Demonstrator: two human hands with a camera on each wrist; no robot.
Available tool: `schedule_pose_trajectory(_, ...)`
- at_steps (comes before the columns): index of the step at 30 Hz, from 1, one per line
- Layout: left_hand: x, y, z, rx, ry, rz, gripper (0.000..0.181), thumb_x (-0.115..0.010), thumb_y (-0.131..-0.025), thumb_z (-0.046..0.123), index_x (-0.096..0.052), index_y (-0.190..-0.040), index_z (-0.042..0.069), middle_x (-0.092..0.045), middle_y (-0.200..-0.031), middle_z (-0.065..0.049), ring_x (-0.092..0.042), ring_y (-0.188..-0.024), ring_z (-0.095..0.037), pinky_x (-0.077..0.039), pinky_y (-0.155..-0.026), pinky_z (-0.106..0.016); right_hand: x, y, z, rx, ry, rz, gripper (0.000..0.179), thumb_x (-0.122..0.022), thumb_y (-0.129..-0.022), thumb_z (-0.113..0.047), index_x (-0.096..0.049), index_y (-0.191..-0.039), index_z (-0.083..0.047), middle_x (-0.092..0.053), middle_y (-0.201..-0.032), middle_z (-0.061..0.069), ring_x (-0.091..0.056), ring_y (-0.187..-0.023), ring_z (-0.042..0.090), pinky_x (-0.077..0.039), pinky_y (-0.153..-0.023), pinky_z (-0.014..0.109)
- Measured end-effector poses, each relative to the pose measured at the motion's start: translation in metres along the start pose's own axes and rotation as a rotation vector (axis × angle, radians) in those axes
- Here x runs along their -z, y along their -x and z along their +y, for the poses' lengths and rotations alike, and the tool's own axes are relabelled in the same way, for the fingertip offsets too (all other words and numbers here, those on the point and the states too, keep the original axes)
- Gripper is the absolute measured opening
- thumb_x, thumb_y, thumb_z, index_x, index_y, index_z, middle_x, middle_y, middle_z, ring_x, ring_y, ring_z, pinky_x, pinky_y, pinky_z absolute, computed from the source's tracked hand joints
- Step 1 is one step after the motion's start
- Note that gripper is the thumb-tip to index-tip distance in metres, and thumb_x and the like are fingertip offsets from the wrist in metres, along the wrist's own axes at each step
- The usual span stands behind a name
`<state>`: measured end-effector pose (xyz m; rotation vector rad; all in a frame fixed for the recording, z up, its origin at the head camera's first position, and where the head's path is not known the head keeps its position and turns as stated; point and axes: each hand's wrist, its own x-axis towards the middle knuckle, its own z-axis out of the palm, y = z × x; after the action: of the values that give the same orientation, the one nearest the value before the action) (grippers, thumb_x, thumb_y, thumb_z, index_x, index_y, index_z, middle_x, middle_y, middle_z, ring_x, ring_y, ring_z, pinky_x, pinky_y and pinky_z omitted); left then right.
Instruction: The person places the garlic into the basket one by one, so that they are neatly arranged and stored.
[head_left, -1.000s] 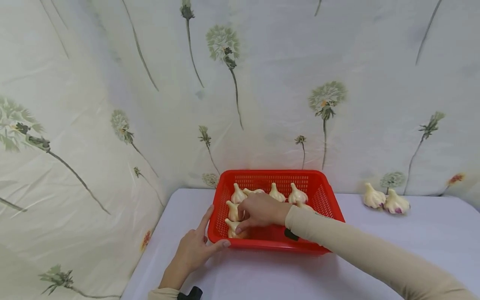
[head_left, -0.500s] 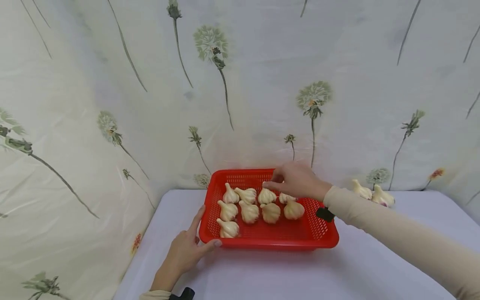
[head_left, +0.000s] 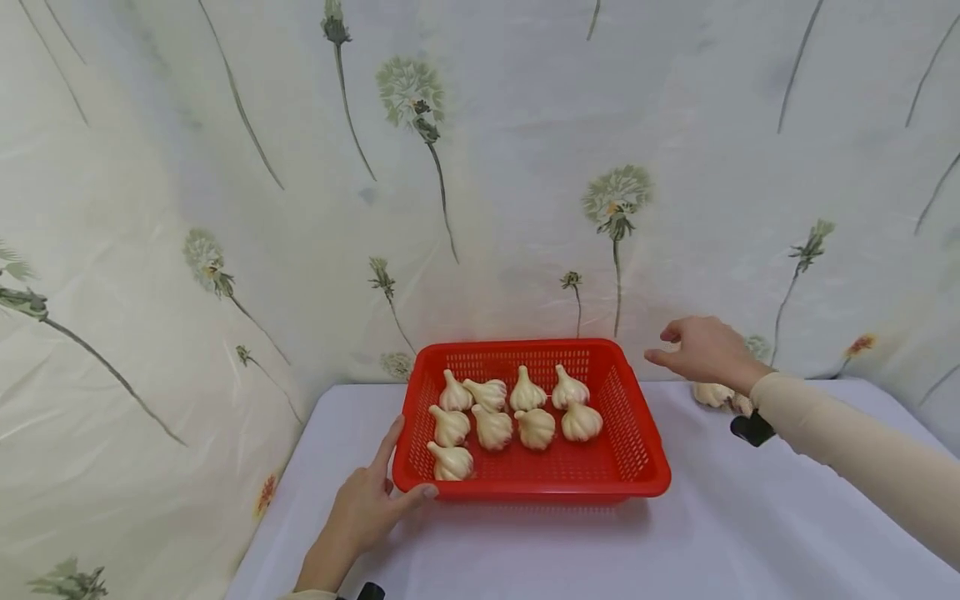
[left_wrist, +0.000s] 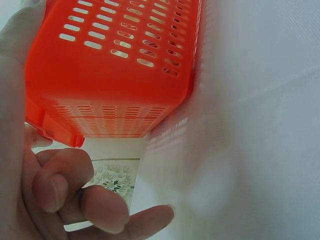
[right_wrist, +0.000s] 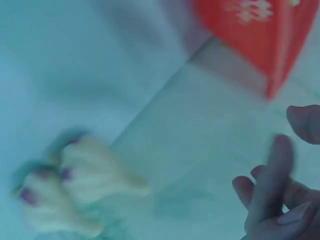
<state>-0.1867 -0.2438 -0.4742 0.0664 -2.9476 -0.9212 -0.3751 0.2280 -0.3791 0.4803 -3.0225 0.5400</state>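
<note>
A red plastic basket (head_left: pixel 536 490) holds several garlic bulbs (head_left: pixel 492 427), set in two rows at the back with one bulb (head_left: pixel 450 462) alone at the front left. My left hand (head_left: pixel 363 507) touches the basket's front left corner, index finger along the side rim and thumb at the front rim. In the left wrist view its other fingers (left_wrist: pixel 105 207) hang loosely below the basket wall. Past the basket's right side hovers my right hand (head_left: pixel 708 350), holding nothing. Two garlic bulbs (right_wrist: pixel 95 172) lie near it on the table, partly hidden by the hand in the head view.
A white-covered table (head_left: pixel 510 550) carries everything. Behind it and to the left hangs a pale curtain (head_left: pixel 510 208) printed with dandelions. Dark camera mounts (head_left: pixel 752 428) are strapped to the wrists.
My right hand has come up out of the basket and swung right, toward the two loose bulbs, uncovering the garlic inside. My left hand stays at the basket's corner.
</note>
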Motion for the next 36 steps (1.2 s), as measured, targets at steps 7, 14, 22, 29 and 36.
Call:
schedule_pose_trajectory(7,0.000,0.002,-0.002,-0.006,-0.004,0.004,0.100,-0.067,-0.076,0.072,-0.014,-0.156,0.046,-0.043,-0.054,0.002,-0.036,-0.051,-0.012,-0.027,-0.046,-0.026,-0.005,0.019,0.055,-0.072,0.213,-0.081,0.063,-0.079,-0.080,-0.037,-0.060,-0.114,0.012,-0.067,-0.095,0.025,-0.060,-0.072,0.030,-0.054,-0.060,0.045)
schedule_pose_trajectory(14,0.002,0.002,-0.002,0.016,-0.010,-0.002,0.101,-0.065,-0.075,0.075,-0.014,-0.156,0.045,-0.043,-0.057,0.000,-0.037,-0.052,-0.013,-0.029,-0.046,-0.026,-0.018,0.025,0.084,-0.071,0.226,-0.120,0.067,-0.076,-0.084,-0.038,-0.058,-0.120,0.015,-0.061,-0.115,0.035,-0.061,-0.097,0.049,-0.051,-0.078,0.059)
schedule_pose_trajectory(22,0.000,0.000,-0.002,-0.010,-0.002,0.003,0.101,-0.066,-0.075,0.074,-0.013,-0.156,0.045,-0.043,-0.055,0.001,-0.035,-0.050,-0.012,-0.028,-0.045,-0.026,-0.029,0.025,0.092,-0.049,0.220,-0.116,0.066,-0.079,-0.082,-0.034,-0.057,-0.125,0.012,-0.064,-0.110,0.030,-0.060,-0.084,0.035,-0.052,-0.069,0.050)
schedule_pose_trajectory(29,0.000,0.001,-0.002,-0.021,0.000,0.010,0.100,-0.069,-0.075,0.071,-0.015,-0.156,0.045,-0.042,-0.054,0.002,-0.035,-0.051,-0.012,-0.028,-0.045,-0.026,-0.037,0.024,0.098,-0.030,0.228,-0.101,0.064,-0.081,-0.081,-0.030,-0.058,-0.124,0.011,-0.064,-0.108,0.027,-0.058,-0.086,0.034,-0.049,-0.071,0.050)
schedule_pose_trajectory(36,0.000,0.001,0.000,0.004,-0.001,-0.001,0.101,-0.067,-0.074,0.074,-0.015,-0.156,0.045,-0.044,-0.057,0.001,-0.037,-0.053,-0.013,-0.030,-0.046,-0.026,-0.042,0.024,0.108,-0.012,0.252,-0.085,0.062,-0.079,-0.082,-0.030,-0.057,-0.124,0.012,-0.062,-0.114,0.032,-0.060,-0.096,0.042,-0.050,-0.078,0.056)
